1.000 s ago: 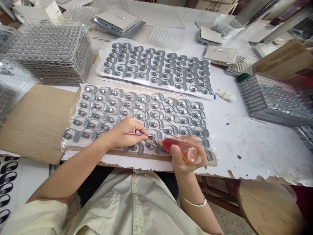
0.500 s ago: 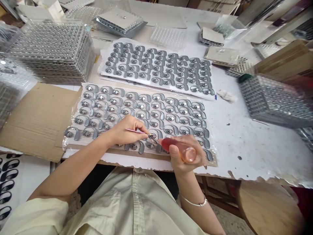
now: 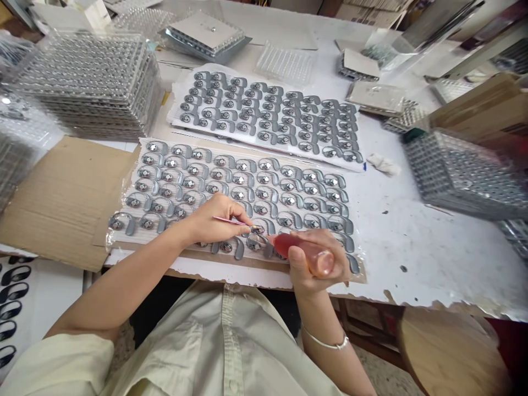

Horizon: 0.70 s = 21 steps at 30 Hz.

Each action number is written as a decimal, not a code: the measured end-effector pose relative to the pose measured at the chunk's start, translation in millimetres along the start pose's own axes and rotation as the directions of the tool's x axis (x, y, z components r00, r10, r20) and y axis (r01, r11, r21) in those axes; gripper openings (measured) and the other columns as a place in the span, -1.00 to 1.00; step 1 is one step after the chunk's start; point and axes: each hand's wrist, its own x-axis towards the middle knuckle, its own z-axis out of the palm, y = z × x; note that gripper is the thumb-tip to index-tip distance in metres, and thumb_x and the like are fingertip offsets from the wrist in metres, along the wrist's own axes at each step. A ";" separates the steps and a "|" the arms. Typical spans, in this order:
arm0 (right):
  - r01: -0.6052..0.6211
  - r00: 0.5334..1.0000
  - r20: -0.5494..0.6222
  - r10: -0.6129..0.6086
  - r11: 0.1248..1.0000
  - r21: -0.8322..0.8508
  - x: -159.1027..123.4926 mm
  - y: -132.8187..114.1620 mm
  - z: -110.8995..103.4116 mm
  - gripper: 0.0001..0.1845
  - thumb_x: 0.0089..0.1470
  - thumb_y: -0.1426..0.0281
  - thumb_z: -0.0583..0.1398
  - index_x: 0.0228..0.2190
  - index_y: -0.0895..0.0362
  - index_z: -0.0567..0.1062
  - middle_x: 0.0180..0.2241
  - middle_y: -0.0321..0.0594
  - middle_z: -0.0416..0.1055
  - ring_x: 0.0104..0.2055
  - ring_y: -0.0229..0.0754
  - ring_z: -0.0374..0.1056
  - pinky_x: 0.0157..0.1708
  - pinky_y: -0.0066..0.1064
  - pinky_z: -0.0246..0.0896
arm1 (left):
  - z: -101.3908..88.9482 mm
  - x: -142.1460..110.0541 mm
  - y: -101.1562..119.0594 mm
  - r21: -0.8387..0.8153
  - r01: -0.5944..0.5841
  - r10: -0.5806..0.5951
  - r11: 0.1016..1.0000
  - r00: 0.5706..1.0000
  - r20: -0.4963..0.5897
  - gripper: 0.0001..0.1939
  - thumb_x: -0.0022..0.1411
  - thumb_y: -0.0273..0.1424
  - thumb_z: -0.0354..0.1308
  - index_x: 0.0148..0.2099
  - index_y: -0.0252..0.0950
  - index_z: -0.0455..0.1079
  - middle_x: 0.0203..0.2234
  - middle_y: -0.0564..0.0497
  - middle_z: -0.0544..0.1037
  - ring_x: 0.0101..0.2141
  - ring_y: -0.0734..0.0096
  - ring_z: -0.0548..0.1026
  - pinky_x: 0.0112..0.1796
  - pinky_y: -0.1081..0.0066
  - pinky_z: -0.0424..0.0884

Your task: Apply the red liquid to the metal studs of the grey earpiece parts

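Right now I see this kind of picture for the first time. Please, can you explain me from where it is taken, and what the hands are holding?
There is no machine here: these are a person's two bare hands, seen from a camera worn on the head, which looks forward and down. The left hand pinches a thin pink tool, probably tweezers, with its tip at a small grey curved part that has a shiny metal centre. The right hand grips a reddish bottle, with its narrow end close to that same part. Many similar parts lie in rows on a white sheet on a worn white table. A piece of cardboard lies to the left, and a stack of clear plastic trays stands beyond it.
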 end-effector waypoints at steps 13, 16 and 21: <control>-0.023 0.999 0.041 0.021 0.999 0.037 -2.2 0.4 0.4 -0.77 0.00 0.39 0.34 -0.27 0.17 0.47 -0.42 -0.19 0.46 -0.45 -0.15 0.35 -0.48 -0.30 0.28 | -0.8 0.2 0.3 0.000 -0.001 0.001 1.000 1.000 0.000 -0.86 0.02 -0.45 0.26 -0.35 -0.40 0.60 -0.62 0.01 0.53 -0.60 0.56 0.34 -0.59 0.57 0.17; -0.020 0.999 0.045 0.018 0.999 0.029 -2.5 0.6 1.2 -0.76 0.00 0.38 0.34 -0.25 0.15 0.46 -0.41 -0.20 0.46 -0.45 -0.15 0.35 -0.48 -0.30 0.29 | -1.3 -0.5 0.2 0.013 -0.006 0.006 1.000 1.000 0.006 -0.85 0.03 -0.44 0.26 -0.33 -0.39 0.60 -0.59 0.00 0.55 -0.59 0.55 0.36 -0.58 0.57 0.18; -0.025 0.999 0.042 0.024 0.999 0.023 -2.8 -1.1 2.5 -0.77 0.01 0.37 0.33 -0.27 0.15 0.46 -0.42 -0.19 0.46 -0.45 -0.15 0.35 -0.49 -0.31 0.28 | -0.9 -0.7 1.2 0.025 -0.019 0.019 1.000 1.000 0.006 -0.86 0.05 -0.47 0.25 -0.33 -0.40 0.60 -0.61 0.00 0.54 -0.61 0.57 0.36 -0.60 0.58 0.17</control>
